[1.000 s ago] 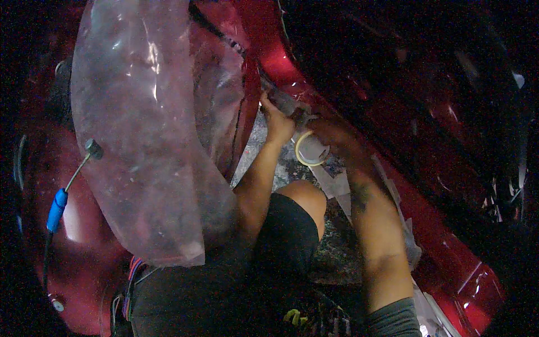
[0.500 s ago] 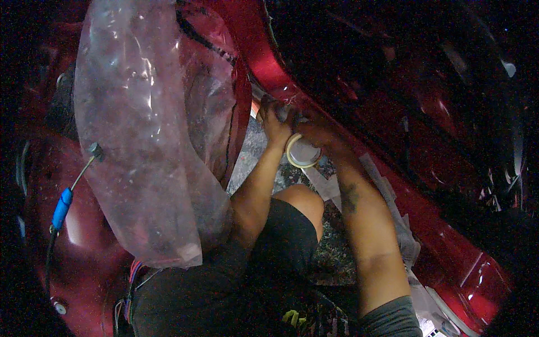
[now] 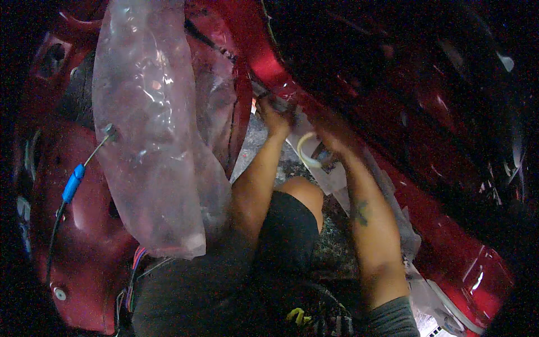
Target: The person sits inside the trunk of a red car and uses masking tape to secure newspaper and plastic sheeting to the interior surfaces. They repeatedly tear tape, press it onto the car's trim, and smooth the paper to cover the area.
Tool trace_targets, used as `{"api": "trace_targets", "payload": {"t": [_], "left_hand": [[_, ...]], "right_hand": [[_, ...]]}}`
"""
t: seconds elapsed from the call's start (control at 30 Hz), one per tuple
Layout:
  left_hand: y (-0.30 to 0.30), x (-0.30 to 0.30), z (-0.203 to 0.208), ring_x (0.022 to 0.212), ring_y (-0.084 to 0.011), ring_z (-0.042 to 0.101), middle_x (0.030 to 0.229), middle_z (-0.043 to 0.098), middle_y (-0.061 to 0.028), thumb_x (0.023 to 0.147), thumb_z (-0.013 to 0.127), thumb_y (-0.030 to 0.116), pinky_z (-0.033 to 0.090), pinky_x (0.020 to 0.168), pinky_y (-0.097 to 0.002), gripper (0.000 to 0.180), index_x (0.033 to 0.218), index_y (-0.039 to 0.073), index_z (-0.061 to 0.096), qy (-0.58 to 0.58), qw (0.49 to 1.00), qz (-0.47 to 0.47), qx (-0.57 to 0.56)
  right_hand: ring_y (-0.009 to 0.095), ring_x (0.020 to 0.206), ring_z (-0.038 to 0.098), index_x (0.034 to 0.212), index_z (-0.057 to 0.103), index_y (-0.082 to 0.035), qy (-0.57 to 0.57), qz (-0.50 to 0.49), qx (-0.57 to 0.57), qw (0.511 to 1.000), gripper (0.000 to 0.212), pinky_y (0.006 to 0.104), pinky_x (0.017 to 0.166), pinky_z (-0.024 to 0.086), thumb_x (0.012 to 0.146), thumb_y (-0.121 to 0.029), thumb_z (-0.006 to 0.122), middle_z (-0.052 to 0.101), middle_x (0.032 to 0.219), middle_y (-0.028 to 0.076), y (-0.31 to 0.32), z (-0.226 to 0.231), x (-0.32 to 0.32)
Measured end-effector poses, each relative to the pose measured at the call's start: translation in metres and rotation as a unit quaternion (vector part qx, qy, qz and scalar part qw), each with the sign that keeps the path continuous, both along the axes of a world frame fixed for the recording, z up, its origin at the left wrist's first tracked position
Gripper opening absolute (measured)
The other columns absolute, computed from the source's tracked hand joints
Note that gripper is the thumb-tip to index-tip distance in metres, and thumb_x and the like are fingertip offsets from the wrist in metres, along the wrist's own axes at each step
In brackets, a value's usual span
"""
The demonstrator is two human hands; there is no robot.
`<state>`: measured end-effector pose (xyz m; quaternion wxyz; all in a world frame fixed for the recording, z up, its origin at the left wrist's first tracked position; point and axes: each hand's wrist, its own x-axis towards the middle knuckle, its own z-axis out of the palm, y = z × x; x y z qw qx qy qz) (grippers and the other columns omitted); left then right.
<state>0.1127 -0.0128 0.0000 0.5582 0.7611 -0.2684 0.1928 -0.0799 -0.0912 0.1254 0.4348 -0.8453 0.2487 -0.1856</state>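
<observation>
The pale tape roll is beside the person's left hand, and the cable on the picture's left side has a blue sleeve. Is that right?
Not quite: the pale tape roll is beside the right hand, not the left hand, as the head view shows. The cable on the picture's left side does have a blue sleeve.
</observation>
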Motion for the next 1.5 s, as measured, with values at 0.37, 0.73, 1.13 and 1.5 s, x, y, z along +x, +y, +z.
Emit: {"api": "trace_targets", "payload": {"t": [0.37, 0.73, 1.13, 1.5], "left_hand": [[-0.002, 0.003, -0.029, 0.128, -0.0426, 0.049, 0.14, 0.051, -0.023, 0.083, 0.093, 0.04, 0.04, 0.111, -0.0526, 0.08, 0.139, 0.005, 0.047, -0.024, 0.999, 0.013, -0.022], [0.019, -0.047, 0.044, 0.147, -0.0458, 0.043, 0.158, 0.043, -0.0281, 0.08, 0.095, 0.032, 0.037, 0.123, -0.0522, 0.1, 0.157, 0.003, 0.04, 0.026, 0.994, -0.034, 0.103], [0.118, -0.263, 0.174, 0.111, -0.0288, 0.071, 0.116, 0.074, -0.0129, 0.081, 0.094, 0.021, 0.055, 0.101, -0.0388, 0.047, 0.122, 0.006, 0.075, 0.024, 0.803, -0.526, 0.278], [0.124, -0.287, 0.177, 0.12, -0.0379, 0.066, 0.131, 0.067, -0.0169, 0.076, 0.095, 0.02, 0.052, 0.105, -0.0456, 0.064, 0.132, 0.006, 0.066, -0.028, 0.774, -0.558, 0.298]], "right_hand": [[0.003, 0.062, 0.049, 0.138, 0.06, -0.007, -0.025, -0.158, 0.435, 0.886, 0.04, 0.0243, 0.058, 0.037, 0.101, -0.008, 0.075, 0.057, 0.068, -0.006, 0.158, 0.038, -0.261], [0.016, 0.105, 0.072, 0.165, 0.03, -0.009, -0.091, -0.159, 0.408, 0.894, 0.086, 0.0342, 0.098, 0.057, 0.093, 0.006, 0.076, 0.075, 0.096, 0.007, 0.136, 0.013, -0.284], [0.022, 0.116, 0.064, 0.172, -0.024, -0.017, -0.221, -0.034, 0.28, 0.934, 0.112, 0.0381, 0.109, 0.047, 0.099, 0.006, 0.058, 0.068, 0.135, 0.017, 0.142, -0.013, -0.293], [0.037, 0.137, 0.065, 0.172, -0.022, -0.014, -0.204, -0.015, 0.215, 0.955, 0.11, 0.0398, 0.117, 0.043, 0.099, 0.01, 0.056, 0.069, 0.142, 0.025, 0.15, -0.006, -0.296]]}}
